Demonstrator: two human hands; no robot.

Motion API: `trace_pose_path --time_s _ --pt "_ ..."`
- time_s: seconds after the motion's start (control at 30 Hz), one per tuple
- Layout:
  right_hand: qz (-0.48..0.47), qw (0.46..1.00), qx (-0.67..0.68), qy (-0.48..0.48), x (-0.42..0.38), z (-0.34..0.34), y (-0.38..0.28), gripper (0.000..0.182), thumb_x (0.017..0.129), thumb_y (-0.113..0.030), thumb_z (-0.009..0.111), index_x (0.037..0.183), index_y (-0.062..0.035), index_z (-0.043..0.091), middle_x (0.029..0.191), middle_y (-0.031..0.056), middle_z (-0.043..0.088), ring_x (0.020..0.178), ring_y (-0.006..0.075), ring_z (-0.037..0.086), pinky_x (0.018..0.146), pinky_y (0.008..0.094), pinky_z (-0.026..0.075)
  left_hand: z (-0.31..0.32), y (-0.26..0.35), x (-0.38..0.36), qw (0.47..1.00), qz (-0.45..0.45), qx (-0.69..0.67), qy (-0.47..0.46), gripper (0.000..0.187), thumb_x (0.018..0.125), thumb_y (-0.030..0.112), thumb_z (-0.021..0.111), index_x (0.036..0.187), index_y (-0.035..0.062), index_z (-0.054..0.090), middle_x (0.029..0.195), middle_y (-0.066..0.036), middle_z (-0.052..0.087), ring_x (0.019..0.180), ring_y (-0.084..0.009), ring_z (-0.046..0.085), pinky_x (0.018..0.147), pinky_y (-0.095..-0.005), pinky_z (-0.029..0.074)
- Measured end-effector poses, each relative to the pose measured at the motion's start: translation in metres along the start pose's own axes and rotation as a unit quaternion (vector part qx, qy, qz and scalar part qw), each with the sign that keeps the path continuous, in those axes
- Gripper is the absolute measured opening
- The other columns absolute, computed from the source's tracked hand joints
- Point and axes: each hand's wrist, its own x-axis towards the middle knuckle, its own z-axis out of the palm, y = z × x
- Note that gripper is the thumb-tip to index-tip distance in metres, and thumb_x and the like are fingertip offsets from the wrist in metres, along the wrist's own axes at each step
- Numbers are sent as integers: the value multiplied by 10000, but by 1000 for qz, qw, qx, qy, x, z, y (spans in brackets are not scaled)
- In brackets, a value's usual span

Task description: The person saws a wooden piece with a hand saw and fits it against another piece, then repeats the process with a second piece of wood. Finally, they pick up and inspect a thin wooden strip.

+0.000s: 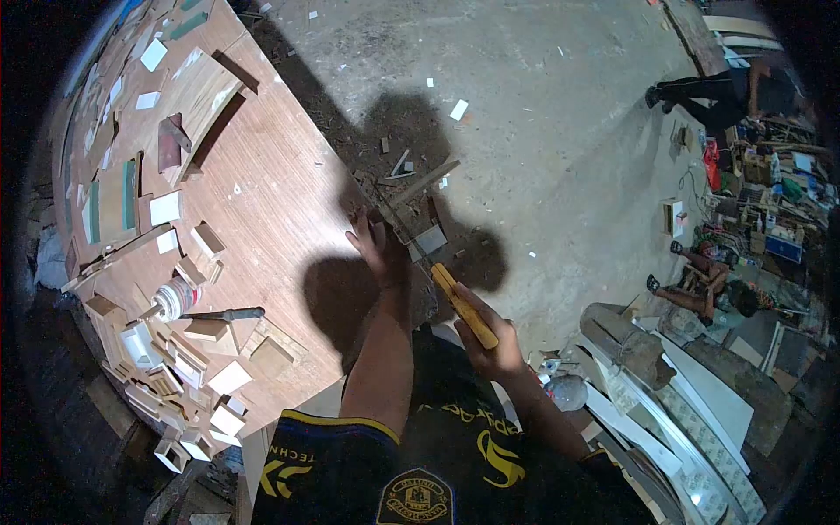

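My right hand [494, 346] is closed round the yellow wooden handle [464, 306] of a tool with a long, thin blade [402, 229]. The blade is seen nearly edge-on and points up and left, past my left hand. My left hand [381, 252] lies in shadow at the edge of the wood-grain table [280, 175], fingers spread, close beside the blade. A pale flat piece [429, 241] shows just beyond the blade, near the handle's front end. What lies under my left palm is hidden.
On the table's left are small wooden boxes [210, 328], a white tub [175, 299], a black-handled tool [227, 313] and a board [206, 105]. Scraps [459, 109] litter the floor. One person sits [717, 293] and another stands [735, 92] at the right. Long panels [656, 411] lie lower right.
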Motion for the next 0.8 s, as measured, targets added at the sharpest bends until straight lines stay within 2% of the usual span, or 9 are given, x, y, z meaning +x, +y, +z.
trace_pose_path --time_s 0.07,0.3,0.37,0.4,0.47,0.53,0.63,0.73,0.8 --pt "-23 1000 -17 -2 1 0 4 475 899 8 556 1358 9 436 1309 192 550 1218 222 527 1002 331 410 1 -2 1 998 27 47 24 293 928 98 437 1201 32 519 1353 -154 455 1318 -388 365 1091 -644 133" --pt "-9 999 -52 -4 4 5 -10 483 895 -3 569 1360 2 440 1315 193 548 1218 225 525 989 332 421 5 -9 -2 999 18 -5 37 290 956 130 396 1192 32 532 1345 -163 471 1305 -376 380 1101 -622 110" --pt "-76 993 -80 44 5 8 -5 599 867 9 601 1414 -165 430 1096 72 679 897 94 608 746 290 513 12 -17 -4 998 27 0 50 279 957 134 401 1173 29 543 1347 -165 469 1294 -375 390 1099 -621 110" --pt "-77 993 -79 46 5 8 -11 599 867 9 601 1414 -165 430 1096 72 679 897 94 608 746 290 513 10 -13 -1 998 -24 -44 41 251 936 123 434 1135 23 551 1331 -161 479 1264 -376 414 1080 -611 164" --pt "20 998 -58 4 3 5 -26 485 908 -39 579 1373 -25 443 1289 190 571 1172 202 554 938 322 456 7 -4 2 993 -74 -90 32 224 916 113 466 1096 16 558 1316 -157 488 1234 -378 438 1060 -600 218" --pt "20 999 -30 1 2 5 -19 482 912 -49 577 1375 -42 445 1281 193 575 1164 211 562 924 324 467 -10 30 11 990 63 75 104 213 832 44 547 1042 8 553 1189 -158 535 1117 -375 498 954 -560 347" --pt "24 1000 -4 -4 1 6 -20 477 917 -63 575 1377 -77 452 1269 198 580 1154 237 573 899 331 486 -5 16 13 975 122 166 83 222 755 -20 584 972 14 553 1047 -159 550 1004 -367 525 835 -535 407" --pt "-9 1000 -29 0 3 7 -19 481 913 -66 579 1377 -103 456 1260 203 582 1148 274 576 881 344 501 6 16 16 979 72 51 185 201 754 -39 593 943 24 562 986 -157 546 941 -354 526 804 -554 408" --pt "-42 998 -51 8 4 6 -17 488 909 -65 584 1377 -113 455 1256 206 583 1144 292 575 873 351 507 4 12 18 981 65 30 181 156 775 -11 596 924 24 565 1008 -164 549 971 -368 530 830 -568 406"
